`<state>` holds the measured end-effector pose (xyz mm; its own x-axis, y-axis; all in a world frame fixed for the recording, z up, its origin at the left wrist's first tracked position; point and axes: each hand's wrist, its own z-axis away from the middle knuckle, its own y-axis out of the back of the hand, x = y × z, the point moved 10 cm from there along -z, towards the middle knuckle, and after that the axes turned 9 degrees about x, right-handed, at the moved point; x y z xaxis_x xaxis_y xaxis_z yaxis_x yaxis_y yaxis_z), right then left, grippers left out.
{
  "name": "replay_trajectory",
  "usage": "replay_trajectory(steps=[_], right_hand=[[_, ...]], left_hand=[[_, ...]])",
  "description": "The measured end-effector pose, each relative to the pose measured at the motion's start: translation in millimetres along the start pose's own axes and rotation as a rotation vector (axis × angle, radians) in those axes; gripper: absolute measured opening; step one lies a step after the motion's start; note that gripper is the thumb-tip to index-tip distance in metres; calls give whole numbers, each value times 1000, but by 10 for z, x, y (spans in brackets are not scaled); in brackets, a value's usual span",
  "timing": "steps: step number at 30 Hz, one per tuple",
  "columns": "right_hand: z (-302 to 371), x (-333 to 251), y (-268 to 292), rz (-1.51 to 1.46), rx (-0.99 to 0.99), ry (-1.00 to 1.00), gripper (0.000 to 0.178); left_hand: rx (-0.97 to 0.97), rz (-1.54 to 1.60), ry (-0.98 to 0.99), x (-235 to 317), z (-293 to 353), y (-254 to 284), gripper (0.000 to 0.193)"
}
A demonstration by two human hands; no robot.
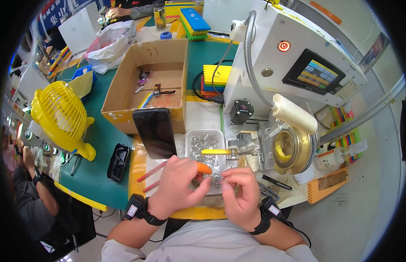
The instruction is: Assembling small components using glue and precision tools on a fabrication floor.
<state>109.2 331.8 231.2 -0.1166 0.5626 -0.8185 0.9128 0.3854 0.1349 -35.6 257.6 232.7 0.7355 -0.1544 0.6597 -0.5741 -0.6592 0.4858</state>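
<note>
Over the near end of a clear plastic tray, my two hands are close together. The tray holds many small shiny metal pieces. My left hand is curled, with an orange finger cot on one finger; anything inside its grip is hidden. The fingertips of my right hand are pinched together, and what they hold is too small to make out. Just beyond my fingers, a yellow strip sticks out leftward from the metal clamp of a white machine.
A dark phone leans on a cardboard box. Red sticks lie left of my hands, a black pen right. A brass-coloured reel adjoins the machine. Farther left are a yellow fan and a seated person.
</note>
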Motion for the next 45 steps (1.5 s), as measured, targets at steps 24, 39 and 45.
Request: replay_trajectory(steps=[24,39,45], right_hand=[[1,76,169,-270,-323,-556,18],[-187,-302,638,-398,279,-16,7],[-271,-575,626,-408,256,162,10]], left_hand=[[-262,-187,-594,901,-264,-102,25],[24,-265,-326,949,-761,-302,30],[11,-484,-334,892,-892,-547,25]])
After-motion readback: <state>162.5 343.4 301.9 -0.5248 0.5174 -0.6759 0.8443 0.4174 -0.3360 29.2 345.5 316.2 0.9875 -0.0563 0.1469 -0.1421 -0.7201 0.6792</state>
